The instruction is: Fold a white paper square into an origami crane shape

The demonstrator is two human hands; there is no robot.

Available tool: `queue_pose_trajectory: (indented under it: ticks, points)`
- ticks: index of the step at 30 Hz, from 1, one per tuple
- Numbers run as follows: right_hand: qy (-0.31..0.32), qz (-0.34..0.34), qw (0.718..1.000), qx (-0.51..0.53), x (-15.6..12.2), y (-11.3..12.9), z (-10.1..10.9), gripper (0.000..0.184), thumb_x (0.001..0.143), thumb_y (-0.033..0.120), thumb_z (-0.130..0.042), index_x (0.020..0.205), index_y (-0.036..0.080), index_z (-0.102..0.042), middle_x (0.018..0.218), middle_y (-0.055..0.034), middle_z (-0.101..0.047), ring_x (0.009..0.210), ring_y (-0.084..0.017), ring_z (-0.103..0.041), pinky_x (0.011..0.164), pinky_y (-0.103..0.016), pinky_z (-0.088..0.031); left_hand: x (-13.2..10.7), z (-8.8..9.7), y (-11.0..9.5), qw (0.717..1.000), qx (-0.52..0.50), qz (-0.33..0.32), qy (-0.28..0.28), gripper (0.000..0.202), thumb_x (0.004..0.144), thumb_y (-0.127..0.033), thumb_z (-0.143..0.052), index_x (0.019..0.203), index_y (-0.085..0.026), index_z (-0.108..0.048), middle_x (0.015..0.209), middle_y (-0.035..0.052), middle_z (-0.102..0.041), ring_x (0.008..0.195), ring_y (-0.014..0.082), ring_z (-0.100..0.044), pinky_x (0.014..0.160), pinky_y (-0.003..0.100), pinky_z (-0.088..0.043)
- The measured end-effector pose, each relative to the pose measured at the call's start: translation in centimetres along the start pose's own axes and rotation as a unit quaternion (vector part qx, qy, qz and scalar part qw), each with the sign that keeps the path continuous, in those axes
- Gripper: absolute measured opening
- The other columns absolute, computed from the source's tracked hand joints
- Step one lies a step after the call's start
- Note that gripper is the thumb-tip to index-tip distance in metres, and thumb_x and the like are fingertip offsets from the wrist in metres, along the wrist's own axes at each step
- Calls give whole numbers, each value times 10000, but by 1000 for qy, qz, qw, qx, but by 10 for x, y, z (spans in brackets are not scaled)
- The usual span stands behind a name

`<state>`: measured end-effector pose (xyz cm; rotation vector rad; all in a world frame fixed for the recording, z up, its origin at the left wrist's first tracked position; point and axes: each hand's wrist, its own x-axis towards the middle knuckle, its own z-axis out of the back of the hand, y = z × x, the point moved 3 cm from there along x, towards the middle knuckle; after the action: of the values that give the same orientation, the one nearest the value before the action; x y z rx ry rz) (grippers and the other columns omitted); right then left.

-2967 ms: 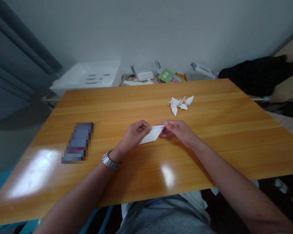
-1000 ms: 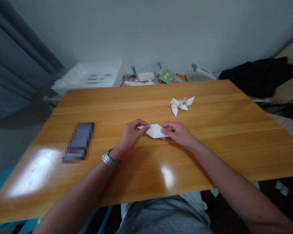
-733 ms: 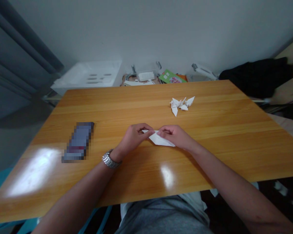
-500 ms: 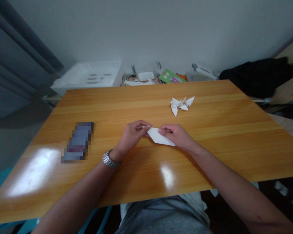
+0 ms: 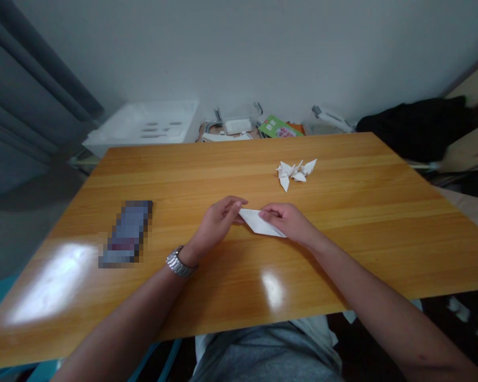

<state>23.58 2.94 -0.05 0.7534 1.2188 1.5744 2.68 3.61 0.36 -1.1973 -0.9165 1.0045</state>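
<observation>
A folded white piece of paper [image 5: 258, 223], long and pointed in outline, is held a little above the wooden table [image 5: 207, 175]. My right hand [image 5: 289, 220] pinches its right part between thumb and fingers. At the paper's left end, my left hand [image 5: 223, 215] has its thumb and fingers around the tip, partly hiding it. Farther back on the table lie white folded paper cranes [image 5: 295, 172], close together, so their number is hard to tell. A metal watch [image 5: 179, 262] circles my left wrist.
A phone-like device [image 5: 128, 231], blurred out, lies on the table's left side. Behind the far edge are a white foam tray [image 5: 143, 124], a green booklet [image 5: 279, 127] and small white items. Dark cloth [image 5: 418, 127] sits beyond the right corner.
My left thumb has shifted slightly up and left on the paper's left tip, and the fingers have loosened a little. My right hand keeps its pinch almost unmoved.
</observation>
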Motion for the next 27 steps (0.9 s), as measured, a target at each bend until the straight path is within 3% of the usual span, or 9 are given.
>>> queue_pose_trajectory:
  ticks: [4, 9, 16, 20, 27]
  points:
    - [13, 16, 1000, -18, -1, 2, -2, 415, 927, 541, -611, 897, 149, -746, 747, -26, -688, 638, -150, -547, 574, -255, -378, -1, -2, -6, 995, 96, -24, 19, 333, 913, -469, -698, 1048, -165, -732, 962, 67, -769, 838, 172, -724, 751, 254, -599]
    - [28, 28, 999, -19, -1, 2, -4, 420, 928, 546, -612, 897, 151, -752, 794, -38, -717, 686, -163, -586, 604, -255, -411, -1, -3, -7, 984, 166, -47, 33, 254, 930, -414, -666, 967, -180, -758, 925, 46, -774, 834, 173, -705, 745, 246, -555]
    - [40, 28, 998, -36, -2, 4, -4, 474, 946, 582, -575, 858, 149, -748, 750, -19, -681, 658, -152, -556, 584, -252, -387, -1, -3, -7, 984, 164, -49, 49, 244, 935, -395, -646, 958, -169, -736, 891, 46, -757, 800, 165, -687, 719, 243, -538]
    - [48, 13, 999, -5, -1, 0, 2, 464, 932, 589, -604, 902, 153, -759, 768, -18, -698, 654, -154, -568, 583, -253, -394, 3, 5, -6, 985, 165, -51, 21, 224, 938, -376, -634, 953, -170, -723, 898, 46, -750, 803, 161, -679, 726, 246, -536]
    - [67, -32, 995, 65, -2, -7, 6, 480, 884, 622, -670, 941, 158, -775, 858, -62, -775, 733, -194, -687, 668, -283, -516, 6, 13, -5, 987, 157, -44, 0, 212, 923, -367, -642, 939, -167, -711, 906, 52, -749, 809, 168, -679, 738, 258, -539]
